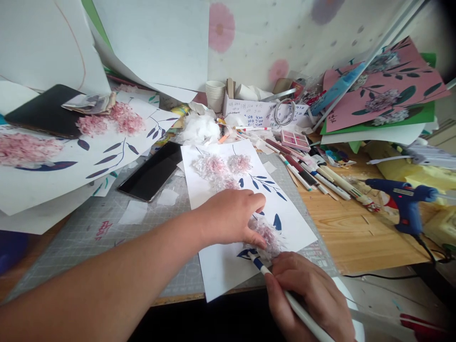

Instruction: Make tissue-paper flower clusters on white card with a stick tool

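Closed around a white marker [302, 311], the grip of the right hand [309, 287] sets its tip at a dark-blue leaf [244, 254] near the lower edge of the white sheet [219, 270]; the left hand [233, 216] reaches over that sheet, thumb and fingers parted at the left side of a pink-and-white flower [270, 235], though whether this grip pinches the petals I cannot tell; under the sheet lies a grey cutting mat [80, 247], upon the worktop [342, 223]. Beyond the sheet's far edge stands a white box [237, 107] with handwriting on its front; wooden sticks [230, 88] and a white roll [252, 92] show above its rim, the rest of its inside hidden; also beyond the sheet is a stack of paper cups [215, 97], nested one in another; beyond the sheet's far right corner a small palette [295, 139] carries pink pans in its compartments; just beside the sheet's left edge lies a black phone [151, 173].
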A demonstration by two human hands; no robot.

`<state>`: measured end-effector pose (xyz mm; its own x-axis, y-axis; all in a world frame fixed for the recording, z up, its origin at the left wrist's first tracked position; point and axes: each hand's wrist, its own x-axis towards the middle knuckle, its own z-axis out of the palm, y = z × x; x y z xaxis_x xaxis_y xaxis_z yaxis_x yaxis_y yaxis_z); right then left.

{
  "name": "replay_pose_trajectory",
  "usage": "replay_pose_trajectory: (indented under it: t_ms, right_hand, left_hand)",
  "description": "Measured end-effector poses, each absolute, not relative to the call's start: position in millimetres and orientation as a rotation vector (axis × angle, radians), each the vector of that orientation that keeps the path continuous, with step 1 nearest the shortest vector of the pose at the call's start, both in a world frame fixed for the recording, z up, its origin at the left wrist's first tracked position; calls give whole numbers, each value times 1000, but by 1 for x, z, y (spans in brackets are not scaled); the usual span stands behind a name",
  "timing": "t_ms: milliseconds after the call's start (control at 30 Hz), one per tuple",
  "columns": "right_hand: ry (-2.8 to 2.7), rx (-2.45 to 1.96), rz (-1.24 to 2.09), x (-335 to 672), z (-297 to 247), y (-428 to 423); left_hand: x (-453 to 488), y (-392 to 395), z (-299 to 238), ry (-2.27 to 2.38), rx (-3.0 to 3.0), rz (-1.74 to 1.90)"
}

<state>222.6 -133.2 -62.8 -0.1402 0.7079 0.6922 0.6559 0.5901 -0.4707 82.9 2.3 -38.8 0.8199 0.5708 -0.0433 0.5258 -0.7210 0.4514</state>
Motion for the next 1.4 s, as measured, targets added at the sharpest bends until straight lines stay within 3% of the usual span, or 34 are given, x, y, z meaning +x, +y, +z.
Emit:
replay_pose_trajectory:
  t_ms: [1400]
  right_hand:
    - [-1857, -1109, 29, 227, -64, -136]
  left_hand:
    - [83, 2, -40, 821, 2539, 146]
